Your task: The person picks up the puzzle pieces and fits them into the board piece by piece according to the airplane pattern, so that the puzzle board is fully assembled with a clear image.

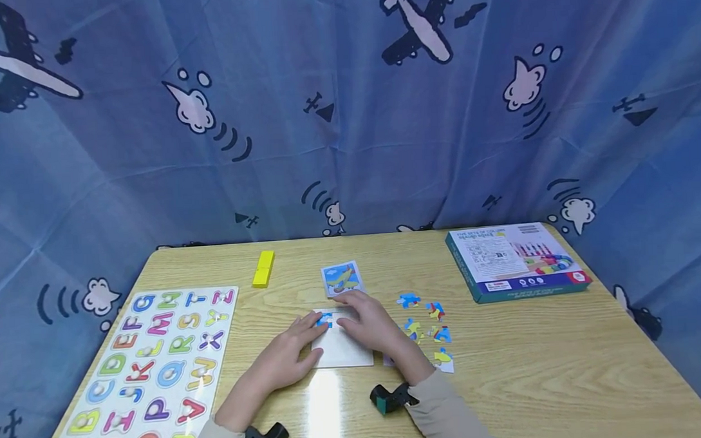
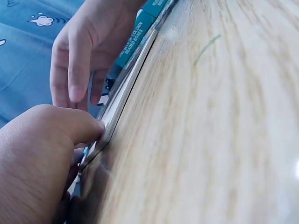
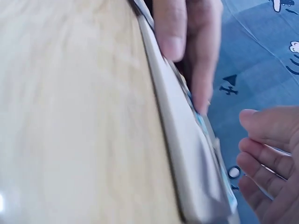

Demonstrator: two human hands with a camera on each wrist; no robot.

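A white square puzzle tray (image 1: 345, 349) lies on the table in front of me, with blue-and-white jigsaw pieces (image 1: 325, 319) at its far left corner. My left hand (image 1: 284, 358) rests along the tray's left side, fingers stretched to the pieces and thumb at the near edge. Over the tray's far right part is my right hand (image 1: 373, 322), its fingers loosely bent; in the right wrist view nothing shows between them. Several loose jigsaw pieces (image 1: 409, 300) in blue, yellow and red lie right of the tray, partly behind the right forearm.
Beyond the tray lies a small picture card (image 1: 339, 277) with a yellow plane. Yellow blocks (image 1: 263, 269) stand at the back left. A letter board (image 1: 152, 355) covers the left side, and a flat game box (image 1: 517, 261) sits at the back right, before a blue curtain (image 1: 347, 116).
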